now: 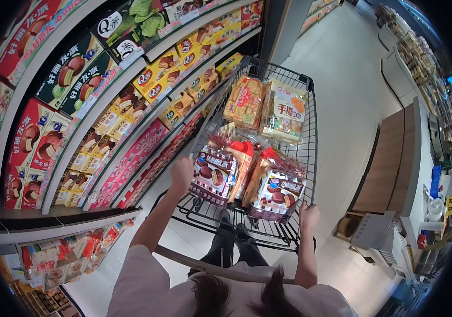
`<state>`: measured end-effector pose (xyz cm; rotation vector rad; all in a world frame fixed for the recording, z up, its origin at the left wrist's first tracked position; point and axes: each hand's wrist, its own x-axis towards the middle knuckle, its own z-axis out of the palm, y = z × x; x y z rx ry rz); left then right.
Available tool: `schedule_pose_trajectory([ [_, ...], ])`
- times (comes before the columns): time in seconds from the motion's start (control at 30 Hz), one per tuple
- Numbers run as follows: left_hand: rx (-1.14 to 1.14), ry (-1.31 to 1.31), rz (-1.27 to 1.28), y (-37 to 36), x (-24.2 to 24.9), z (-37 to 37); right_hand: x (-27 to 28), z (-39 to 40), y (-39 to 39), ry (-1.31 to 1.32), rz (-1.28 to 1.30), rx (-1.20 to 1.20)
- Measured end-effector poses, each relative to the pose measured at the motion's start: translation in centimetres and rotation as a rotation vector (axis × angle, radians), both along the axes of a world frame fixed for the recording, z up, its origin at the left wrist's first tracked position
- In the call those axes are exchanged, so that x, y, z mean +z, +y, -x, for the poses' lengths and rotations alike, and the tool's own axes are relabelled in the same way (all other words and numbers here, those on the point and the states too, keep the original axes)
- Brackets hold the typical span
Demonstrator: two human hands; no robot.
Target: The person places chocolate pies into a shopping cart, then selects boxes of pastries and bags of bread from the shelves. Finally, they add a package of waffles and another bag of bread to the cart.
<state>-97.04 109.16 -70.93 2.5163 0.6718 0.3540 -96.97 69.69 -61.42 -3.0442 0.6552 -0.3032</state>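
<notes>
A black wire shopping cart stands in front of me. My left hand is closed at its left rim, close beside a bag of chocolate pies; the fingertips are partly hidden. On the right rim my right hand is wrapped round the wire edge. A second bag of chocolate pies lies near that hand, tilted in the basket. Between the two bags are packs with red and orange wrapping. Farther forward lie a clear pack of golden bread and a white-labelled bread bag.
Shelves of boxed snacks curve along my left, close to the cart. Below them hangs a lower rack of packets. A pale tiled aisle runs ahead. To the right stands a wood-panelled counter with a grey box beside it.
</notes>
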Motion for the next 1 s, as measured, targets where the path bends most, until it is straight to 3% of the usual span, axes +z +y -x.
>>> schedule_pose_trajectory([
  [0.23,-0.074,0.005,-0.079,0.5,1.0,-5.9,2.2,-3.2,1.0,0.019,-0.035,-0.075],
  [0.37,-0.109,-0.116,-0.116,0.4,1.6,-8.8,3.0,-5.2,0.9,0.035,-0.037,-0.122],
  [0.47,-0.151,0.017,-0.056,0.4,3.4,-10.6,3.2,-6.0,0.3,-0.013,-0.038,-0.084],
  [0.87,-0.241,0.101,-0.016,1.0,6.4,-19.3,2.3,-11.6,-0.9,-0.094,-0.043,-0.078],
  [1.0,-0.225,0.161,-0.049,1.4,6.1,-23.7,2.0,-16.2,-0.6,0.011,-0.044,-0.033],
])
